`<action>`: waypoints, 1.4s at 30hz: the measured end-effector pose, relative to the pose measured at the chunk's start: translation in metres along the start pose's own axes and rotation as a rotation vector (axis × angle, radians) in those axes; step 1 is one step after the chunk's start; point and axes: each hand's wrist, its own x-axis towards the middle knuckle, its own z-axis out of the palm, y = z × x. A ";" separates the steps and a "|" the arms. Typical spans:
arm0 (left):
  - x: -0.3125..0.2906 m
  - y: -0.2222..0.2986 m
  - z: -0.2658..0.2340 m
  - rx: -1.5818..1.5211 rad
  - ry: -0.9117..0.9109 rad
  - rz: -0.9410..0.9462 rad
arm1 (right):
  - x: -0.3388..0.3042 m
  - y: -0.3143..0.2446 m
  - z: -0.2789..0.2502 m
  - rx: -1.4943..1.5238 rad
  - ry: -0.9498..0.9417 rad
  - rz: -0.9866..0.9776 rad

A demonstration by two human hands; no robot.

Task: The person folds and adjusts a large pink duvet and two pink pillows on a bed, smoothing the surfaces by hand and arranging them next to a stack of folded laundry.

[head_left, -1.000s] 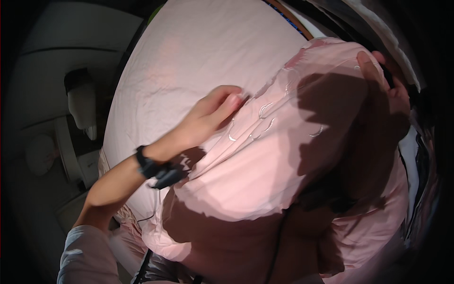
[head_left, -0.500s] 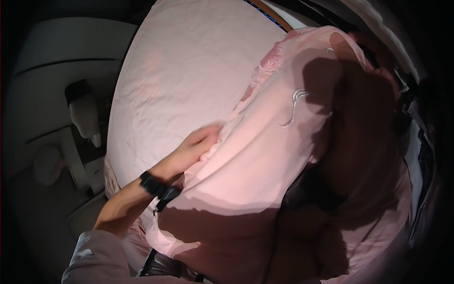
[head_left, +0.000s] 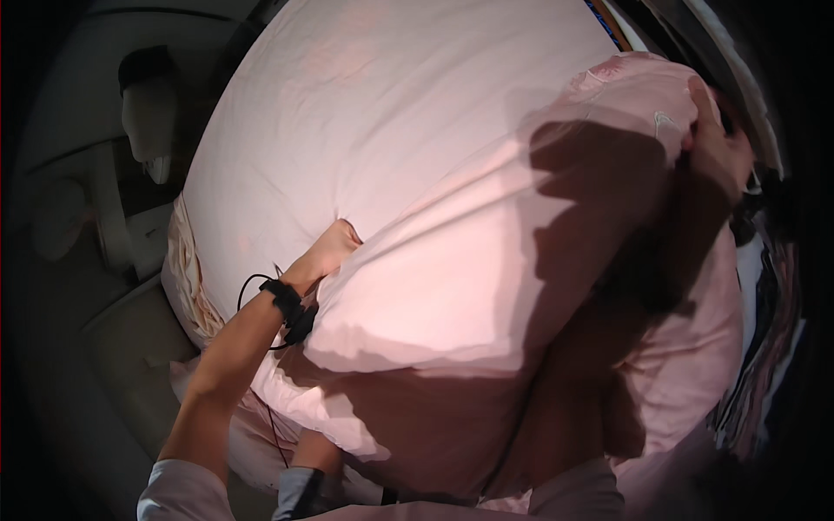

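A pink quilt (head_left: 434, 304) with silvery embroidery lies bunched and partly folded over a pale pink bed sheet (head_left: 373, 104). My left hand (head_left: 330, 247) is closed at the quilt's left edge, its fingertips tucked out of sight; creases spread from it across the sheet. A black band (head_left: 285, 304) with a thin cable circles that wrist. On the far right, my right hand (head_left: 719, 152) grips the quilt's upper corner, fingers partly hidden by cloth. Dark shadows cover much of the quilt and my right forearm (head_left: 660, 252).
Left of the bed, in dim light, stands a pale object with a dark top (head_left: 148, 113). Gathered beige fabric (head_left: 187, 269) hangs at the bed's left side. Folded or hanging cloths (head_left: 773, 321) line the right edge. A wooden bed edge (head_left: 612, 26) shows at the top.
My left hand has gone from loosely spread, blurred fingers to a closed grip. My right hand has moved outward to the right with the quilt's corner, and the view has shifted.
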 end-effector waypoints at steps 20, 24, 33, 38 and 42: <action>-0.183 -0.165 -0.047 -0.498 -0.411 0.212 | -0.512 -0.150 -0.437 -0.537 -0.238 0.213; -0.206 -0.191 -0.047 0.096 0.013 0.590 | -0.671 -0.065 -0.402 -1.061 -0.551 0.594; -0.248 -0.142 -0.023 0.321 0.190 0.534 | -0.850 -0.048 -0.536 -0.609 0.025 0.745; -0.248 -0.137 -0.011 0.452 0.112 0.475 | -0.948 -0.134 -0.698 -0.741 0.603 0.712; -0.251 -0.127 0.036 0.852 0.478 0.361 | -1.061 -0.102 -0.799 -1.271 0.160 0.714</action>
